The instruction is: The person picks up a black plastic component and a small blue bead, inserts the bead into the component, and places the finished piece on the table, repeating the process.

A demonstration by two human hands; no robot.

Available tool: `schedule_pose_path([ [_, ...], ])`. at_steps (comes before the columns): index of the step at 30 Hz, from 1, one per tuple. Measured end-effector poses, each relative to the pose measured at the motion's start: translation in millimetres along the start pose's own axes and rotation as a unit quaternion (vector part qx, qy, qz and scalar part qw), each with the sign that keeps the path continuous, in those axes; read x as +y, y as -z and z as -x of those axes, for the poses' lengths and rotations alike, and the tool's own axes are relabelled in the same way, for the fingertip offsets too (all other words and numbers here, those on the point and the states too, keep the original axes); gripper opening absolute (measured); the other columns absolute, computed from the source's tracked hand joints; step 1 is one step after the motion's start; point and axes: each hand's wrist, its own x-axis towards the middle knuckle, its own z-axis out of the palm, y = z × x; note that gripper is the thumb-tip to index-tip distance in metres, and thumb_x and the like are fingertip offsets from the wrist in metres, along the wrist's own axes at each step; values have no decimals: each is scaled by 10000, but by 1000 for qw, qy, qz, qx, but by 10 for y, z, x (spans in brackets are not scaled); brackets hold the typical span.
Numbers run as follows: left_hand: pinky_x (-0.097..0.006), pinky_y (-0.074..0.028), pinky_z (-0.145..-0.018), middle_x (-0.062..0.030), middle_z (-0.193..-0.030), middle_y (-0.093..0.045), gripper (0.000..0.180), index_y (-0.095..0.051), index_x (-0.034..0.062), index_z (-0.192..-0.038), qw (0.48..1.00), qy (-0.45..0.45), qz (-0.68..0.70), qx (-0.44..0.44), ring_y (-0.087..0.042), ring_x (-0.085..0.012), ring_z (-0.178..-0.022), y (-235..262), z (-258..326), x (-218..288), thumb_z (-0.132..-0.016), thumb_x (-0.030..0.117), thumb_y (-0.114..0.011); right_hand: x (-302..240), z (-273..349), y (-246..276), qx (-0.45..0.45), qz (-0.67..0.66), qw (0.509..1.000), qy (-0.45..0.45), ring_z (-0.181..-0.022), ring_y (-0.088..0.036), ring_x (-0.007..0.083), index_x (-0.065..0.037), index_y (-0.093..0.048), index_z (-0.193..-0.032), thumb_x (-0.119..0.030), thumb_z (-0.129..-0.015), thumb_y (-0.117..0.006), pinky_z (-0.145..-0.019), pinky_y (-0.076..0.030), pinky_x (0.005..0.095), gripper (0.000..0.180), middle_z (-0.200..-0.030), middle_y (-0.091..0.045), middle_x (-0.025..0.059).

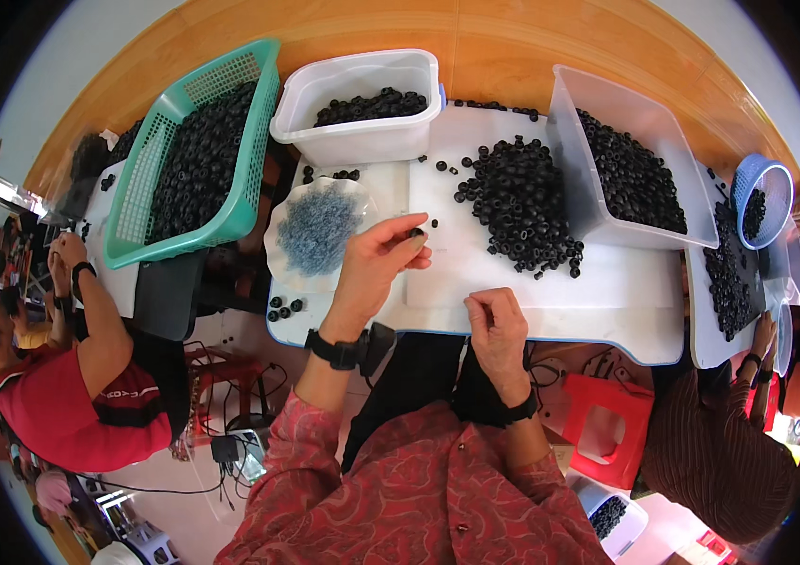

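While the left hand (376, 259) pinches a small black ring (416, 233) at its fingertips near the frame's centre, just right of the plate of grey bits (317, 229), the right hand (494, 320) sits below it, curled shut at the white table's (607, 292) edge. Whether it holds anything, I can't tell. A heap of black rings (520, 202) lies upper right of centre.

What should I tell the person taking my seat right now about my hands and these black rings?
Left hand: raised over the white table, pinching one small black ring at the fingertips.
Right hand: resting at the table's near edge, fingers curled; whether it holds anything cannot be seen.
Loose pile of black rings lies ahead of the right hand. Clear dish of small blue-grey pieces sits beside the left hand.
White tub, green basket and clear bin all hold more rings.
A few rings lie at the near left corner. Most of the pile remains.
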Motion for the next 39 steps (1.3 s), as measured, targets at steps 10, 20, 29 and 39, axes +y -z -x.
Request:
schedule_pose_path([
  [10, -346, -593, -865, -128, -1124, -686, 253, -660, -19, -1224, 983, -1, 179, 41, -689, -205, -968, 40, 492, -265, -980, -4, -596, -113, -100, -29, -14, 34, 999, -13, -663, -620, 252, -31, -654, -946, 19, -864, -691, -570, -487, 340, 102, -859, -611, 112],
  [20, -339, -595, -849, -140, -1113, -694, 245, -646, -24, -1221, 968, 39, 248, 28, -696, -203, -940, 100, 612, -379, -985, 32, -610, -82, -411, -376, 7, 117, 993, 10, -704, -596, 210, -44, -704, -1071, -12, -892, -676, -612, -483, 321, 183, -891, -574, 89],
  [29, -308, -582, -851, -157, -1149, -684, 266, -632, -19, -1256, 964, 35, 261, 39, -686, -186, -963, 41, 648, -368, -998, 18, -576, -29, -453, -500, -40, 212, 976, -19, -753, -629, 279, -134, -691, -1042, -132, -908, -682, -623, -508, 404, 134, -956, -552, 85],
  [39, -305, -585, -859, -172, -1156, -676, 302, -597, -18, -1307, 938, 31, 347, 1, -694, -197, -957, 27, 715, -379, -1017, 51, -552, -162, -354, -359, -7, 95, 995, 13, -769, -619, 309, -36, -642, -949, -44, -923, -639, -633, -493, 393, 27, -924, -574, 116],
])
